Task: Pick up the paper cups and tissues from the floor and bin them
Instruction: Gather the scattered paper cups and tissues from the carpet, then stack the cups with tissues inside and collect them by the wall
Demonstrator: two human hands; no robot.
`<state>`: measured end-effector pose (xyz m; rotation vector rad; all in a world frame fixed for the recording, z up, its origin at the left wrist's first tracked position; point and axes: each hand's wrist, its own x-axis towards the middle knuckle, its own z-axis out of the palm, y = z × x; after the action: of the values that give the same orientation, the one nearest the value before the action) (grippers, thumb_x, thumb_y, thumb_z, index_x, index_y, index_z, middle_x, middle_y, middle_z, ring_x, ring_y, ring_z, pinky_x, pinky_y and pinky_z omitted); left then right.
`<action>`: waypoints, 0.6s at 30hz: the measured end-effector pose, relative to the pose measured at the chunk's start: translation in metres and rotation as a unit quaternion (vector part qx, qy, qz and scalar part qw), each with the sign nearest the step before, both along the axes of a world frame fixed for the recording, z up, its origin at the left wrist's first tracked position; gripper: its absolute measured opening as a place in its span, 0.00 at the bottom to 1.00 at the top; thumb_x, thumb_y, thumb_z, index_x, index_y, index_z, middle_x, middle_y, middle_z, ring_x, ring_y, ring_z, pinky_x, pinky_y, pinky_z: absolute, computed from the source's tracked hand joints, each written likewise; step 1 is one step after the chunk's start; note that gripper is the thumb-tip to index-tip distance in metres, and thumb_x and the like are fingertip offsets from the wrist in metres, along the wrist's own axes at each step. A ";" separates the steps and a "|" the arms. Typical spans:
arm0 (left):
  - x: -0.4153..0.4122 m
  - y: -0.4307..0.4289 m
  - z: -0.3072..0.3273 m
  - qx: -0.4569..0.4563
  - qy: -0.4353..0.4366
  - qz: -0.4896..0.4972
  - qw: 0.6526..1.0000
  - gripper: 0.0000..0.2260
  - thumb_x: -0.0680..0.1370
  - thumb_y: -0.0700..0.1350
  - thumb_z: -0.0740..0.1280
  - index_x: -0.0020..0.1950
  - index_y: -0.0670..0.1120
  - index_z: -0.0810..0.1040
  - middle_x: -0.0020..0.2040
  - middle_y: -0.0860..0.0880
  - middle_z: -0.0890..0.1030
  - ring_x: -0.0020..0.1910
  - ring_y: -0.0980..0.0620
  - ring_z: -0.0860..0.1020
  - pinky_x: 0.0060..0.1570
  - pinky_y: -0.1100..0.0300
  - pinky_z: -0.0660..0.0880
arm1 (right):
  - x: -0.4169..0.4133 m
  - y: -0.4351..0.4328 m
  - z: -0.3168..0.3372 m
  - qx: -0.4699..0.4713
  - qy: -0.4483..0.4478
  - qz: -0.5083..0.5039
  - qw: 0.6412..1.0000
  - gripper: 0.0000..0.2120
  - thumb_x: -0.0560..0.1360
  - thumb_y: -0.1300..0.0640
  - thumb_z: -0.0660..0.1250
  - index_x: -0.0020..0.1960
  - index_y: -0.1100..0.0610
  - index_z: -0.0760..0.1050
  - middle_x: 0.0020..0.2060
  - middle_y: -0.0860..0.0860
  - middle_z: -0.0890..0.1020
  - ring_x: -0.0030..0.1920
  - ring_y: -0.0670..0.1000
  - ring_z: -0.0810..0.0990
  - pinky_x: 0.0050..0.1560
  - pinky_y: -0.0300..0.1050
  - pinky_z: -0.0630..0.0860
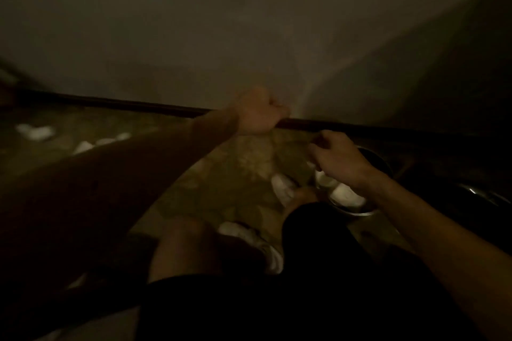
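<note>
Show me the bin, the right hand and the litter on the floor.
bin (357, 213): head view, near metal rim.
right hand (339, 162): head view, back of hand.
white litter (36, 132): head view, far-left piece.

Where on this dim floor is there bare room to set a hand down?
The mottled floor between the dark skirting board and the white shoe looks bare. Crowded spots: white litter lies far left, and the bin sits on the right, under the right hand.
</note>
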<state>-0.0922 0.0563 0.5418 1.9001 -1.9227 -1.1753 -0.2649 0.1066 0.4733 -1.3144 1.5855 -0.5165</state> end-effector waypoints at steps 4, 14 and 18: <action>0.086 0.070 0.107 -0.120 -0.159 -0.004 0.980 0.19 0.78 0.48 0.69 0.31 0.48 0.65 0.31 0.53 0.67 0.30 0.57 0.67 0.31 0.63 0.63 | 0.095 0.033 0.080 -0.115 -0.031 0.101 0.988 0.08 0.74 0.50 0.70 0.40 0.52 0.75 0.35 0.50 0.80 0.38 0.52 0.80 0.42 0.50 0.76; 0.270 0.267 0.163 -0.163 -0.297 0.121 0.933 0.15 0.80 0.57 0.64 0.36 0.53 0.72 0.35 0.56 0.72 0.34 0.56 0.72 0.31 0.63 0.65 | 0.238 0.108 0.167 -0.208 -0.023 0.364 0.908 0.06 0.78 0.52 0.68 0.54 0.45 0.74 0.45 0.43 0.79 0.42 0.42 0.78 0.38 0.35 0.71; 0.314 0.290 0.133 -0.093 -0.146 0.225 0.959 0.12 0.80 0.54 0.66 0.39 0.50 0.76 0.36 0.55 0.75 0.31 0.60 0.72 0.31 0.66 0.66 | 0.269 0.092 0.160 -0.146 -0.001 0.428 0.892 0.08 0.78 0.51 0.67 0.56 0.40 0.72 0.45 0.40 0.78 0.44 0.40 0.78 0.36 0.31 0.73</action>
<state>0.2220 0.3463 0.6751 2.3306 -1.5239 -0.5902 0.0037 0.1984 0.6328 -2.0603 0.7878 -0.1893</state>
